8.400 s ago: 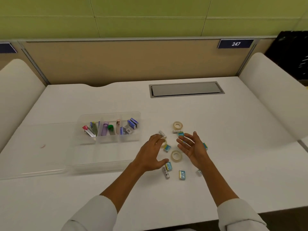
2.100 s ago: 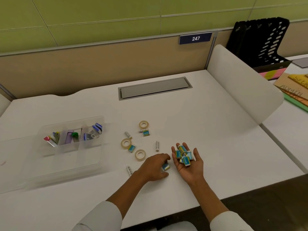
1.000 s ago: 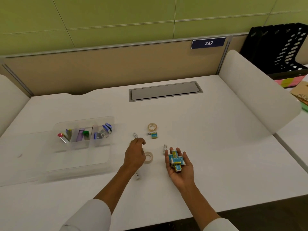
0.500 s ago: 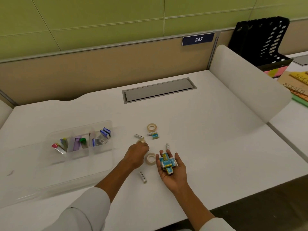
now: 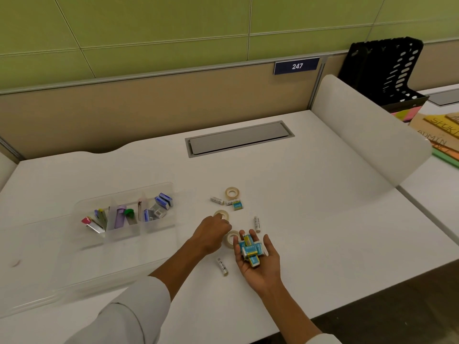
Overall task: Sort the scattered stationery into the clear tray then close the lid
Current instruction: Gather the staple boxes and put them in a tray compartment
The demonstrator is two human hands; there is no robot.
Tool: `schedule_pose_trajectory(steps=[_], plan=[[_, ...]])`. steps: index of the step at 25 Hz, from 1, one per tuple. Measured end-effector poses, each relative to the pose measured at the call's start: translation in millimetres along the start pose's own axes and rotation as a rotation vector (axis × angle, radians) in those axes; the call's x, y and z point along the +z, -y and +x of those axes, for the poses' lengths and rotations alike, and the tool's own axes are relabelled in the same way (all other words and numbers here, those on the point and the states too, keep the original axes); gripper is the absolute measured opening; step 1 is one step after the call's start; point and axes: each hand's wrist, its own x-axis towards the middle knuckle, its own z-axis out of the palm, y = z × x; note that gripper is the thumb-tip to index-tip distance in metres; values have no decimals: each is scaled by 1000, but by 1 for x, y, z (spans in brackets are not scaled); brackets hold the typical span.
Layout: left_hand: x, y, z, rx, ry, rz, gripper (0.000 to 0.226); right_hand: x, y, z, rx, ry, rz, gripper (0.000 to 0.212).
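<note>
My right hand point(image 5: 259, 268) lies palm up just above the desk and carries a pile of several blue erasers point(image 5: 250, 251). My left hand point(image 5: 211, 234) reaches forward with its fingers curled down over a tape roll point(image 5: 221, 214); what is under the fingers is hidden. A second tape roll point(image 5: 231, 238) lies between my hands and a third point(image 5: 232, 192) lies farther back. One blue eraser point(image 5: 237, 206) and several small white sticks point(image 5: 257, 224) lie loose. The clear tray point(image 5: 124, 254) stands at the left, its back compartments holding coloured items, with its lid point(image 5: 27, 247) lying open beside it.
A grey cable hatch point(image 5: 238, 139) is set into the desk at the back. A white side divider point(image 5: 367, 145) borders the right, with a black file rack point(image 5: 382, 70) and cardboard signs point(image 5: 442, 135) beyond it. The desk's front edge runs under my forearms.
My left hand has moved from the erasers by my right palm to the tape roll farther back. The pile in my right hand has stayed the same over the last second.
</note>
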Motion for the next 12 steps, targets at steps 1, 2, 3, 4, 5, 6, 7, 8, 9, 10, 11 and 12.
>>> schedule_pose_trajectory(steps=[1,2,3,4,5,6,7,8,9,10,11,12], plan=[[0,0,1,6,6,6,10,1,0,0,-4,-2,1,42],[-1,1,1,7,7,5,7,1,-1,0,-6,-3,4,43],[-1,1,1,4,0,-9,4,1,-1,0,-9,-1,10,43],[-2,1,1,-6,-13,-36,5,1,-1,1,-12,5,20,44],[-3,2,0,-24,-36,-75,11,1,0,0,-14,15,34,44],[-4,3,-1,-57,-68,-131,18,1,0,0,-16,26,48,45],[-6,4,-3,-97,-109,-195,25,1,1,-1,-21,37,61,46],[-9,6,-4,-139,-147,-258,30,0,1,-1,-30,44,65,47],[-11,8,-4,-172,-188,-315,33,1,2,0,-42,45,62,48],[-14,10,-4,-192,-232,-366,34,1,2,0,-50,41,55,49],[-16,11,-4,-203,-277,-420,33,2,3,1,-54,40,48,50],[-18,11,-3,-207,-322,-479,30,3,4,2,-57,41,43,50]])
